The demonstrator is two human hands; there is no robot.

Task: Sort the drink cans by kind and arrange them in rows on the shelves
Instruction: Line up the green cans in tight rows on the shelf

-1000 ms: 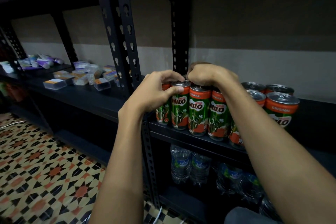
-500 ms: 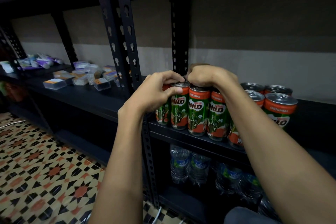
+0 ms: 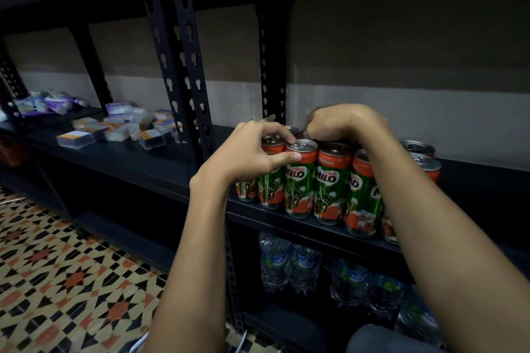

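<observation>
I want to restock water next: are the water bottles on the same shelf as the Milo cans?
No, the water bottles stand on the shelf below the Milo cans.

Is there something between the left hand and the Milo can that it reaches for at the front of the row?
Nothing visible: the left hand already grips the front Milo can at its top rim, thumb against the orange band.

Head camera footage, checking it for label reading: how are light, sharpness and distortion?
Head view: dim overall, upper shelving nearly black; the front cans are lit and their labels readable; the water bottles below are murky; wide-angle bending curves the shelf post; hands sharp.
</observation>
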